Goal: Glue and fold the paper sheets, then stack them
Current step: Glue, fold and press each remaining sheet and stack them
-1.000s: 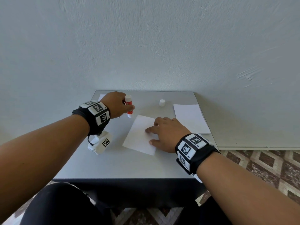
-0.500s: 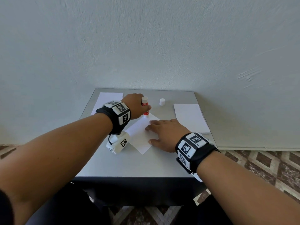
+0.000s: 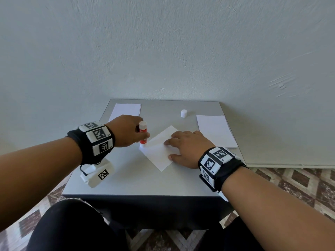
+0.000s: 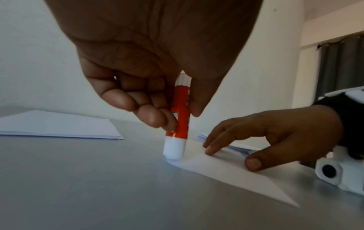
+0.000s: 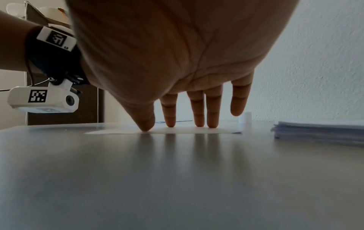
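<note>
1. Step in hand: gluing. The left hand [image 3: 126, 130] is clamped on the glue stick [image 4: 178, 118], thumb on one side and fingers on the other, and holds it upright with its lower end down on the left corner of the paper sheet [image 3: 159, 152].
2. The right hand [image 3: 188, 148] lies with straight, spread fingers; the thumb and three fingertips [image 5: 199, 123] press the sheet flat to the table [image 3: 126, 178], and the little finger is lifted clear.
3. Location: the sheet lies at mid-table, turned diamond-wise to the person. A paper stack [image 3: 215, 130] lies to the right, well apart; a second, thinner stack [image 3: 126, 109] lies at the far left corner.
4. The glue cap [image 3: 183, 113] stands by itself near the far edge, so the stick is judged to be uncapped.
5. Next move, as a judgement: draw the stick along the sheet's edge under light, even pressure while the right hand holds the sheet; thin paper may drag or wrinkle under the tacky tip.
6. Materials:
   - Sheet: white, thin, matte, rectangular, sharp-cornered.
   - Stick: a rigid plastic cylinder, orange-red body, white ends.
   - Table: smooth grey top with a faint sheen that reflects the fingers.
</note>
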